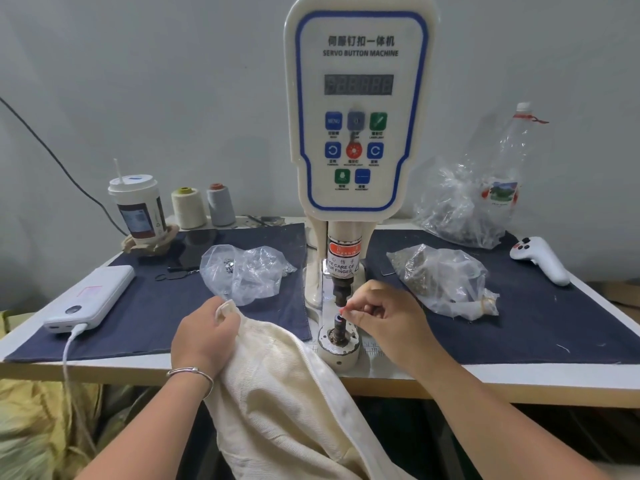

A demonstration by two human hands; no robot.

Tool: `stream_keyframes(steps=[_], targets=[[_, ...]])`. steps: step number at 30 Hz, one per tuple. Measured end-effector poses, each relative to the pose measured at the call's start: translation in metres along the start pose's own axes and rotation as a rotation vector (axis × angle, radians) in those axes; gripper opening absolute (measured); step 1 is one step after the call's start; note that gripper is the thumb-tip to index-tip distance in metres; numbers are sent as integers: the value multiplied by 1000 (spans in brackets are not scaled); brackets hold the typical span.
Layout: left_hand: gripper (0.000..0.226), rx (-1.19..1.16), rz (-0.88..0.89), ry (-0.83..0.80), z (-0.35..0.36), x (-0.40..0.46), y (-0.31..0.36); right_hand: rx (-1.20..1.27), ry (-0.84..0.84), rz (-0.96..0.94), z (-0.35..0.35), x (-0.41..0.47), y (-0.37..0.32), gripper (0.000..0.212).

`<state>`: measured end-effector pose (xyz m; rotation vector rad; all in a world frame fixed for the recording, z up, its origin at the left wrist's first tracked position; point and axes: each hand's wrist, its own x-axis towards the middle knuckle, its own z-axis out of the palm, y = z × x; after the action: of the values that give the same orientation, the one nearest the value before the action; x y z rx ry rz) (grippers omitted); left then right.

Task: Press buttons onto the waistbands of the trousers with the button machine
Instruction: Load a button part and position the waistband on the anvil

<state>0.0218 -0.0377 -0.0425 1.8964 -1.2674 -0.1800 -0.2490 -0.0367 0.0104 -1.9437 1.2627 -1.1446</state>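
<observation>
left hand (202,336) gripping trousers (277,393), right hand (384,315) pinching

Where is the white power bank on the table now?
In the head view, the white power bank lies at the left edge of the table, on the dark cloth, in front of the drink cup and left of the left hand.

Two thread cones (189,207), three plastic bags (246,273)

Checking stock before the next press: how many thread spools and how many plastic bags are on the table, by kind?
Thread spools: 2 (cream spool, grey spool)
Plastic bags: 3 (left bag, right bag, back-right bag)
Total: 5
</observation>
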Motion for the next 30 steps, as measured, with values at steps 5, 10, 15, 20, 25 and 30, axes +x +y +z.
stream_keyframes(steps=[5,10,15,20,25,30], targets=[[26,-19,4,-6,-1,-1,1,-72,-1,-24,2,2,-1,9],[21,-30,12,-15,-3,-3,3,-101,-16,-86,-1,3,-3,15],[27,-2,4,1,0,0,0,-98,-49,-28,-2,5,-5,21],[27,6,-6,10,1,0,1,-102,-51,-5,-2,6,-6,22],[25,2,-7,8,1,0,0,-88,-54,-5,-4,5,-6,19],[24,2,-13,-28,-2,-1,3,-91,-13,-5,-16,-5,-7,7]])
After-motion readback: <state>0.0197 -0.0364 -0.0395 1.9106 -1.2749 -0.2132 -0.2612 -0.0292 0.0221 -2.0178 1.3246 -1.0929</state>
